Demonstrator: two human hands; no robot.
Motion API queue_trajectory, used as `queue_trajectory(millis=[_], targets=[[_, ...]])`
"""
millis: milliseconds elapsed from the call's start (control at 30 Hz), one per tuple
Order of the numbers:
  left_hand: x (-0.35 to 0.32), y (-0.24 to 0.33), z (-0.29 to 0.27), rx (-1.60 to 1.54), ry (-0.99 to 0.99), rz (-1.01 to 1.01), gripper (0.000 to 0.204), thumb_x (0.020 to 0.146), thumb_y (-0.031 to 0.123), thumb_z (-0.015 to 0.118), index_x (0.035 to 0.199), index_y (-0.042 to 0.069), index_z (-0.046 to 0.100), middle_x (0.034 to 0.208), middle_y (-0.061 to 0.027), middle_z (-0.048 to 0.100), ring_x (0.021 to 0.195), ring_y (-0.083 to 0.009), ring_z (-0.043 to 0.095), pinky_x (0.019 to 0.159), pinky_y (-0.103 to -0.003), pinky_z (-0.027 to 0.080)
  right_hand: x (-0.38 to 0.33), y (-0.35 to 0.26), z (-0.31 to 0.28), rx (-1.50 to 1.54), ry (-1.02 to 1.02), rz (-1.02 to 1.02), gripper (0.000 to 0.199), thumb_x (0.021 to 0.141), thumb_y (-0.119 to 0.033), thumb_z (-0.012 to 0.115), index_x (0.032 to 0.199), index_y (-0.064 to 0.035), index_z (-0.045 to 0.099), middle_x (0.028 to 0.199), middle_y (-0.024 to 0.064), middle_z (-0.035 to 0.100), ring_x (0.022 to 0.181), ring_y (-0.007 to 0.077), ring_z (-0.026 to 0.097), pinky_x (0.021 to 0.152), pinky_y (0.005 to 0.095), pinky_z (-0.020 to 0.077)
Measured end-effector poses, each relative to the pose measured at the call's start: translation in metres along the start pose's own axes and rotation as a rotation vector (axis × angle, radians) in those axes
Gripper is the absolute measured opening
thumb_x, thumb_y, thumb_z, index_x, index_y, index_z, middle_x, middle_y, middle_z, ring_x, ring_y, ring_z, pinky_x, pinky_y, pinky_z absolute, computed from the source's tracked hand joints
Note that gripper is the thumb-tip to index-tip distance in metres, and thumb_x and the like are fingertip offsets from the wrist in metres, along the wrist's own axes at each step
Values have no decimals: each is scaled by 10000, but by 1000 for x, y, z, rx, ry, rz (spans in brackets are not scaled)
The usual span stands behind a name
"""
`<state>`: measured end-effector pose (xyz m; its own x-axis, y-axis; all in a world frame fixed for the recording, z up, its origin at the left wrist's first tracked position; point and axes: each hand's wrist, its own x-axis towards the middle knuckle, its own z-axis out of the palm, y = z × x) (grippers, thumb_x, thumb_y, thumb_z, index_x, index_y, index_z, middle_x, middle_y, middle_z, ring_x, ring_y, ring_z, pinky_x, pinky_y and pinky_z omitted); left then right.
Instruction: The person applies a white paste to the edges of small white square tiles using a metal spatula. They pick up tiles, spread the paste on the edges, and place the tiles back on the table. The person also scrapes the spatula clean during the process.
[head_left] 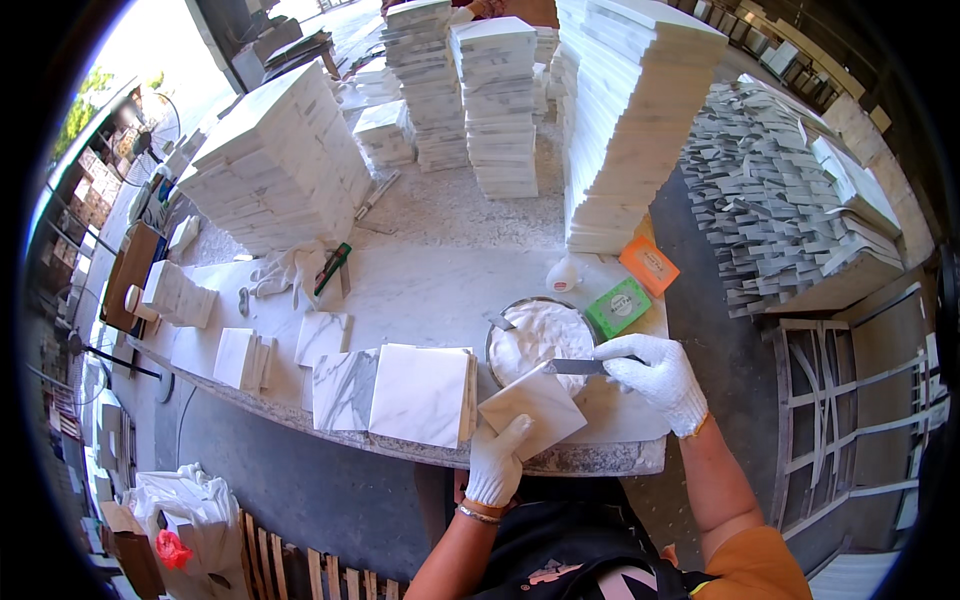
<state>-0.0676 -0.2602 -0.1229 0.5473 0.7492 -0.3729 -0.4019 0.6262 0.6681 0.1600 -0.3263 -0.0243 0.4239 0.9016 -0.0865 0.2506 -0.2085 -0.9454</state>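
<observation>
My left hand, in a white glove, is closed on the lower left corner of a square white marble tile, which is held tilted. A putty knife with a dark blade is gripped in my gloved right hand; its tip meets the tile's upper corner. Behind the tile stands a round metal bowl of white paste, with another metal blade resting in it at the left. Just left of my left hand lies a stack of marble tiles, beside a grey-veined tile.
Tall stacks of marble tiles rise behind the marble work slab. A green box, an orange box and a small white bottle sit near the bowl. A green-handled cutter lies by a loose glove. Metal racks stand at the right.
</observation>
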Motion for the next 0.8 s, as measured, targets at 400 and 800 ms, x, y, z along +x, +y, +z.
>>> queue_trajectory(millis=[400, 800], targets=[[0, 0, 1, 44, 3, 16, 448, 947, 57, 609, 1375, -29, 508, 1245, -94, 621, 1117, -201, 622, 976, -362, 524, 12, 8, 2, -396, 145, -193, 180, 905, -112, 644, 1022, -68, 773, 914, 108, 763, 786, 203, 729, 724, 316, 562], [0, -2, -4, 40, 17, -13, 426, 952, 71, 628, 1356, -19, 525, 1249, -90, 622, 1106, -202, 630, 951, -352, 535, 94, 12, -15, -544, 204, -134, 421, 836, -390, 759, 1131, -92, 719, 1101, 128, 703, 1006, 274, 689, 881, 375, 532]])
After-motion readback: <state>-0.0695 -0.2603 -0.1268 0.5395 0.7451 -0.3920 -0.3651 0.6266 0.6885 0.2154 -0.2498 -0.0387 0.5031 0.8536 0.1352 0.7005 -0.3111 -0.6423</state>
